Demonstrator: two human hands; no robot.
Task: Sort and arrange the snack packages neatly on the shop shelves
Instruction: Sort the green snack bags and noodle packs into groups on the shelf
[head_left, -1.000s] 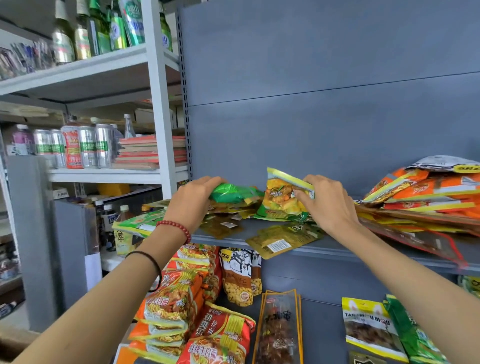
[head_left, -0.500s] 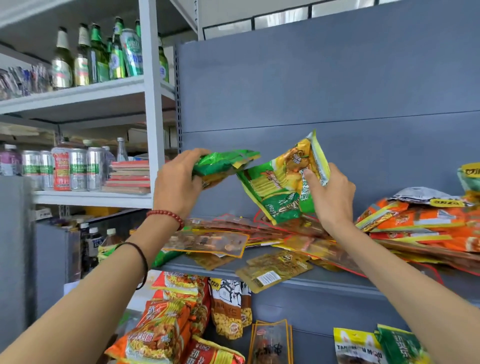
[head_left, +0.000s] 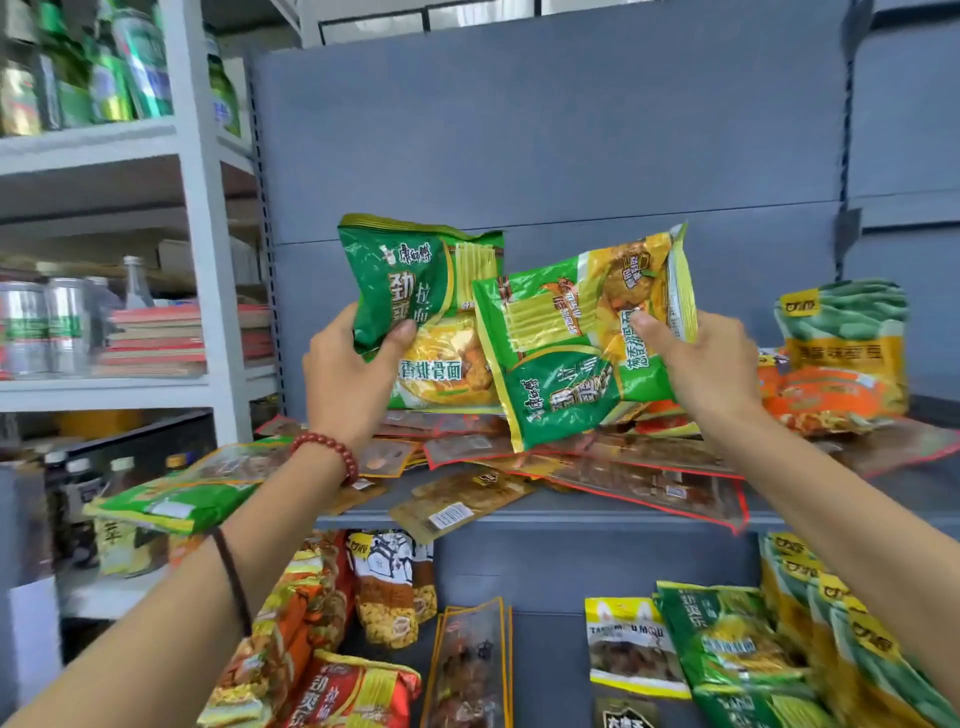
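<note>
My left hand (head_left: 353, 374) grips a green noodle packet (head_left: 421, 296) by its lower left edge and holds it upright, face toward me. My right hand (head_left: 701, 364) grips a second green noodle packet (head_left: 582, 343), tilted, with the thumb on its front. Its left edge overlaps the first packet. Both packets hang in the air above the grey shelf (head_left: 545, 512), where several flat brownish snack packets (head_left: 462, 501) lie in a loose heap.
Orange packets (head_left: 826, 400) and a green-and-yellow bag (head_left: 841, 327) are piled at the shelf's right. Another green packet (head_left: 176, 499) overhangs the shelf's left end. The shelf below holds red, orange and green packets. A white rack with cans and bottles (head_left: 67, 327) stands left.
Both hands picked the green packets up off the shelf, raised them and turned them face toward me. The packets have come closer together and now overlap.
</note>
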